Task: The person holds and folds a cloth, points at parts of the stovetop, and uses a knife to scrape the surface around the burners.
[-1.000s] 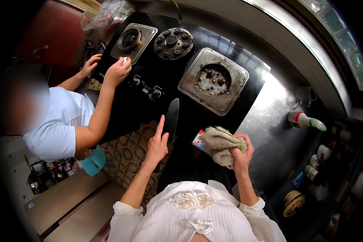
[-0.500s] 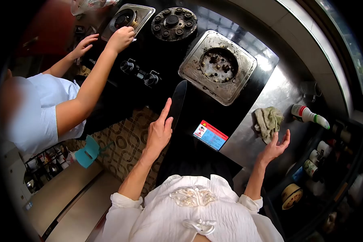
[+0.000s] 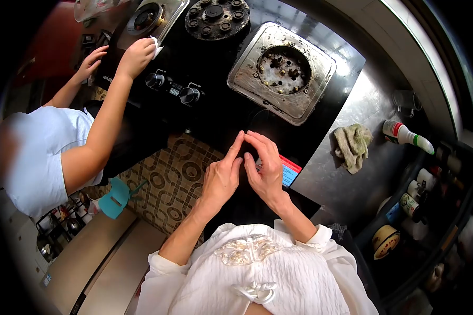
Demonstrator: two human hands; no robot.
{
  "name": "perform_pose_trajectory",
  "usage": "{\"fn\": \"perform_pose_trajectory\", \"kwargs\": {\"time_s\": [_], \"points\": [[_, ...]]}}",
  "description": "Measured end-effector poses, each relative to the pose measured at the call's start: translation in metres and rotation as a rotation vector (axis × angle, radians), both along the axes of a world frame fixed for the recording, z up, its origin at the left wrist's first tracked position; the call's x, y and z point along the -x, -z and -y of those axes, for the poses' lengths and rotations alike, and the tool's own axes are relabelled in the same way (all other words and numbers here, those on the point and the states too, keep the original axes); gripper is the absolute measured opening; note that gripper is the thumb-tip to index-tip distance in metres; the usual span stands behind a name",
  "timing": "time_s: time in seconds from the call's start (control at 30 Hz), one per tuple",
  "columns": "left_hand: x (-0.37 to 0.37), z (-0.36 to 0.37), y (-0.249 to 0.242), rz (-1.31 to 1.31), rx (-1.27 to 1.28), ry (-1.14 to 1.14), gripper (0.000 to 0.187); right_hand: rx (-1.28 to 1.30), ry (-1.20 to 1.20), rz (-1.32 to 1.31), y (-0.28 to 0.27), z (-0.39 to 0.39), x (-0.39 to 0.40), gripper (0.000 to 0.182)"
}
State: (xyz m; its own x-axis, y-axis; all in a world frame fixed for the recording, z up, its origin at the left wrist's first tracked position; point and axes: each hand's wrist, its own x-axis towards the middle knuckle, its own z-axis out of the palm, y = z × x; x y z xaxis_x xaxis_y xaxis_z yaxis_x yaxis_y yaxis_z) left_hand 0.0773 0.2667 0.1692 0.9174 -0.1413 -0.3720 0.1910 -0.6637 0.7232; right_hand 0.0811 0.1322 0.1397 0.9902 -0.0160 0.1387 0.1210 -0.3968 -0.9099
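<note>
My left hand (image 3: pixel 222 177) and my right hand (image 3: pixel 268 170) are held up together in front of my chest, over the near edge of the black gas stove (image 3: pixel 215 118). Their index fingertips meet or almost meet, and the thumbs are a little apart. Both hands are open, with nothing visible in them; some left fingers are hidden behind the hand. A red, white and blue warning label (image 3: pixel 288 172) on the stove is partly covered by my right hand. Beyond lies a stained square metal burner plate (image 3: pixel 315 79), its round opening showing dirty burner parts.
A co-worker's hand (image 3: pixel 136 58) holds a white cloth or tissue (image 3: pixel 156 47) beside another burner (image 3: pixel 145 20). A round black burner piece (image 3: pixel 215 32) lies between. On the steel counter (image 3: pixel 320 173) are a greenish rag (image 3: pixel 353 147) and a white bottle (image 3: pixel 404 134).
My right hand has moved left from near the rag to meet my left hand, which moved slightly right. The camera view has shifted. The co-worker's hand stays at the far burner.
</note>
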Motion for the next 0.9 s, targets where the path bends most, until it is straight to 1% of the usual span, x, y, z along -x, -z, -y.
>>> {"fn": "perform_pose_trajectory", "kwargs": {"time_s": [0.03, 0.13, 0.2, 0.23, 0.27, 0.33, 0.4, 0.47, 0.53, 0.57, 0.6, 0.7, 0.9], "points": [[0.003, 0.004, 0.001, -0.014, -0.026, 0.031, 0.062, 0.001, 0.0, 0.016, 0.0, 0.001, 0.0, 0.037], [0.007, 0.007, 0.0, -0.001, 0.001, 0.07, 0.062, -0.004, 0.05, -0.027, 0.002, 0.01, 0.005, 0.036], [0.004, 0.001, -0.008, -0.077, -0.047, 0.011, 0.062, 0.002, 0.094, -0.063, 0.0, 0.017, 0.006, 0.034], [0.001, -0.005, -0.01, -0.073, -0.062, -0.006, 0.063, -0.001, 0.11, -0.062, 0.003, 0.02, 0.008, 0.034], [0.0, -0.008, -0.005, 0.027, -0.065, -0.001, 0.062, -0.006, 0.124, -0.06, 0.005, 0.022, 0.008, 0.033], [-0.003, -0.007, -0.011, 0.007, -0.085, 0.049, 0.062, 0.011, 0.139, -0.033, 0.008, 0.024, 0.009, 0.031], [-0.003, -0.001, -0.012, 0.037, -0.149, 0.155, 0.063, 0.007, 0.148, -0.031, 0.011, 0.026, 0.011, 0.03], [0.0, 0.002, -0.013, 0.031, -0.139, 0.184, 0.063, -0.011, 0.167, -0.048, 0.01, 0.029, 0.012, 0.03], [-0.003, 0.001, -0.015, 0.028, -0.072, 0.116, 0.063, 0.037, 0.196, -0.021, 0.007, 0.034, 0.01, 0.032], [-0.007, -0.004, -0.016, 0.057, -0.093, 0.082, 0.062, 0.076, 0.211, 0.004, 0.007, 0.036, 0.008, 0.032], [-0.012, -0.008, -0.018, 0.011, -0.129, 0.028, 0.061, 0.115, 0.223, 0.024, 0.009, 0.038, 0.006, 0.033], [-0.027, -0.019, -0.016, 0.0, -0.187, 0.035, 0.062, 0.121, 0.242, 0.056, 0.015, 0.04, -0.002, 0.035], [-0.034, -0.008, -0.024, 0.034, -0.25, 0.112, 0.064, 0.134, 0.286, 0.068, 0.025, 0.043, -0.005, 0.035]]}}
